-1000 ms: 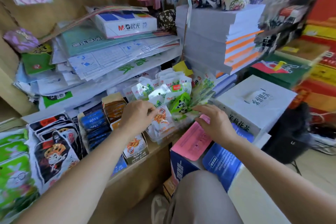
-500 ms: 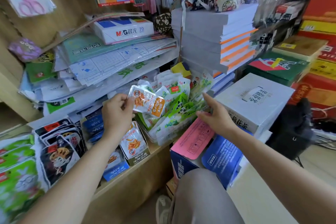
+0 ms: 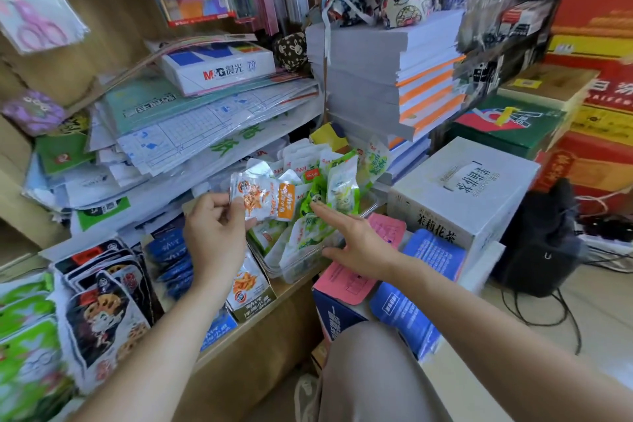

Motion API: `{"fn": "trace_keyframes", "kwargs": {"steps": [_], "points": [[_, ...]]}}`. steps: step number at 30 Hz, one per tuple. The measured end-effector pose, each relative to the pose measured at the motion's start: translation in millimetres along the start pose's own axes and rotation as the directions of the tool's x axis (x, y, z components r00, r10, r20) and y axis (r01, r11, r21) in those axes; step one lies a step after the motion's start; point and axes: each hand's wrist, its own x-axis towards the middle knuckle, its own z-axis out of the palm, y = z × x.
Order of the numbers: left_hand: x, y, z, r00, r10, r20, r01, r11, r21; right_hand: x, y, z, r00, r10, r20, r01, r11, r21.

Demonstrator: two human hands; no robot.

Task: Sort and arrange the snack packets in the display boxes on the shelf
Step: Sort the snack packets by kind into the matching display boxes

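Clutter hems you in on the head view (the only one you have). Your left hand [image 3: 215, 236] is raised above the shelf front, thumb and curled fingers pinching the left end of an orange-and-white snack packet [image 3: 265, 199]. The packet hangs in the air just in front of the heaped green packets [image 3: 339, 181].

Your right hand [image 3: 356, 243] reaches in flat, fingers straight and slightly spread. Its forefinger tip is at a green packet; whether it touches, I cannot tell. Those packets pile loosely in a clear tray [image 3: 301, 271], some upright, some slumped.

Directly under your left hand stands an open display box [image 3: 251, 295] of matching orange packets. Blue packets [image 3: 171, 260] sit beside it, then dark cartoon packets [image 3: 102, 312].

A sagging stack of sleeved sheets [image 3: 205, 127] overhangs the back of the shelf. A white carton [image 3: 462, 195] stands just right of the tray. A pink flap [image 3: 342, 281] lies beneath your right wrist.
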Motion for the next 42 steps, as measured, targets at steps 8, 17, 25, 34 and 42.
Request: {"fn": "trace_keyframes", "kwargs": {"steps": [8,17,25,34,42], "points": [[-15.0,4.0,-0.6,0.999,0.04,0.031,-0.038,0.998,-0.044,-13.7,2.0,-23.4,0.827,0.311,-0.468,-0.106,0.904,0.414],[0.2,-5.6,26.4,0.984,0.176,-0.041,-0.17,0.979,0.109,35.5,28.5,-70.7,0.97,0.172,-0.175,-0.155,0.982,0.103],[13.6,-0.8,50.8,0.916,0.391,-0.085,-0.375,0.914,0.156,-15.4,23.2,-43.5,0.994,-0.013,-0.113,-0.008,0.983,-0.182],[15.6,-43.8,57.6,0.862,0.392,0.322,-0.479,0.838,0.26,-6.6,15.0,-83.9,0.963,0.244,0.115,-0.266,0.926,0.268],[37.1,-37.3,65.2,0.821,0.237,0.519,-0.437,0.846,0.305,90.7,54.9,-140.9,0.948,0.263,-0.182,-0.285,0.953,-0.106]]}}
